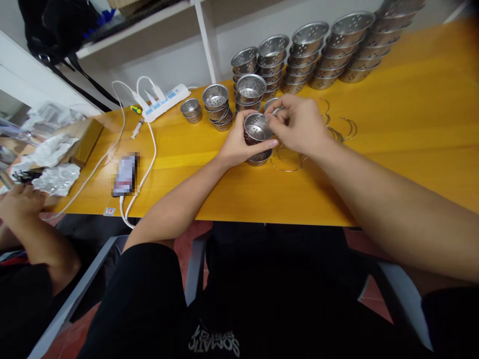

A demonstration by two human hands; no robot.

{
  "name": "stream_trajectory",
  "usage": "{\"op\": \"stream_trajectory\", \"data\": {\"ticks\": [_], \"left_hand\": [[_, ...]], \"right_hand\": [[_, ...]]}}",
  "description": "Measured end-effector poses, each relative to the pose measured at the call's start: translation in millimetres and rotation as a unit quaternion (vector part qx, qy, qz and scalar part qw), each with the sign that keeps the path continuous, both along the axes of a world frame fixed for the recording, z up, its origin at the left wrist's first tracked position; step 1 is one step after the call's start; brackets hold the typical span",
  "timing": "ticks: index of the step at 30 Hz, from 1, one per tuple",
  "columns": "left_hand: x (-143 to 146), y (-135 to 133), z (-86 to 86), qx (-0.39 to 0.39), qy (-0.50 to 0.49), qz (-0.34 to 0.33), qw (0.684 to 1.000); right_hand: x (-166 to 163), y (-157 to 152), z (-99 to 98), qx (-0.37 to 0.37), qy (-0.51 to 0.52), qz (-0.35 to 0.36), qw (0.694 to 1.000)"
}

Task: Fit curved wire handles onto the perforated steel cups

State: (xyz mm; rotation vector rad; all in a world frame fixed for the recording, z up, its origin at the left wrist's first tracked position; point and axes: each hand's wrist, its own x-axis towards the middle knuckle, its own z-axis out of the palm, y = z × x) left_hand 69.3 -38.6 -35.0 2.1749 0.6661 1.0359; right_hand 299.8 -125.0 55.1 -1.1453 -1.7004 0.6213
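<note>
The left hand [235, 144] cups a perforated metal cup [257, 128]; the right hand [297, 124] pinches its rim, perhaps holding a wire ring. More cup stacks [318, 55] line the yellow tabletop [411, 124] below a white shelf [149, 25].

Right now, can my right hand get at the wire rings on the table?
Probably yes: the wire rings lie just beside the right hand with nothing between, though it is busy at the metal cup.

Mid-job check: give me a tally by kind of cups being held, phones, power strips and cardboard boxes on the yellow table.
Perforated metal cup, held: 1
Phone: 1
Power strip: 1
Cardboard box: 1
Total: 4
</note>
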Motion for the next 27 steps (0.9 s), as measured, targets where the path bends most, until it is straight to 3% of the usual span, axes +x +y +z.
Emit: {"op": "stream_trajectory", "data": {"ticks": [27], "left_hand": [[-1, -21, 23.5, -0.017, 0.056, 0.041, 0.997]], "right_hand": [[-3, -1, 3.8, -0.043, -0.015, -0.027, 0.999]]}}
